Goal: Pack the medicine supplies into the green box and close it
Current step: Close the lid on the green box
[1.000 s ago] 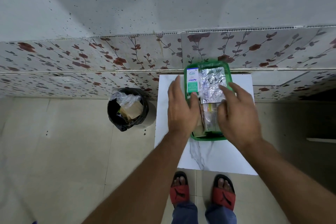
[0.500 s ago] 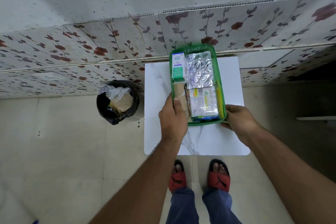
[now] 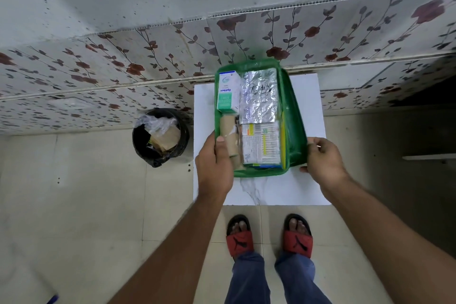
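The green box stands open on a small white marbled table. Inside it lie a white-and-green medicine carton, silver foil strips, a printed tablet pack and a beige bandage roll. My left hand grips the box's near left wall, with the thumb resting on the roll. Along the box's right side a green lid slants upward. My right hand pinches the lid's outer edge.
A black bin lined with a bag and holding paper scraps stands on the tiled floor left of the table. A flower-patterned tiled wall runs right behind the table. My feet in red sandals are at the table's near edge.
Both hands have left the packed supplies and moved to the box's sides. The left hand now holds the left wall, and the right hand has taken the lid's edge on the right.
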